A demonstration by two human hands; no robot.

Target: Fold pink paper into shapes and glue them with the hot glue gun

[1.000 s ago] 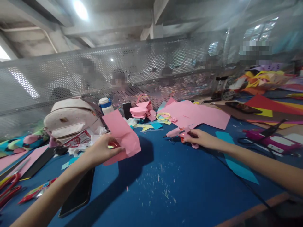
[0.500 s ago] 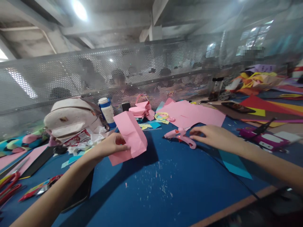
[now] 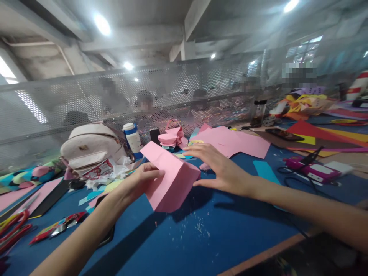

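One folded pink paper point(image 3: 172, 184) was held tilted over the blue surface point(image 3: 235, 230), between the two hands; the left hand point(image 3: 142, 179) gripped it by its left part, the thumb on the near face; the right hand point(image 3: 222, 165) was free, fingers spread and thumb apart, close to the paper's right edge; whether the thumb touched that edge could not be told; beyond the left hand sat a pale backpack point(image 3: 92, 143) and a bottle point(image 3: 132, 141) with a blue collar; a pink paper craft point(image 3: 171, 138) with a loop stood beyond the gap between the hands; pink sheets point(image 3: 238, 141) lay behind the right hand, and a turquoise strip point(image 3: 265, 170) passed beneath the right forearm; a red packet point(image 3: 57, 228) lay left of the left forearm.
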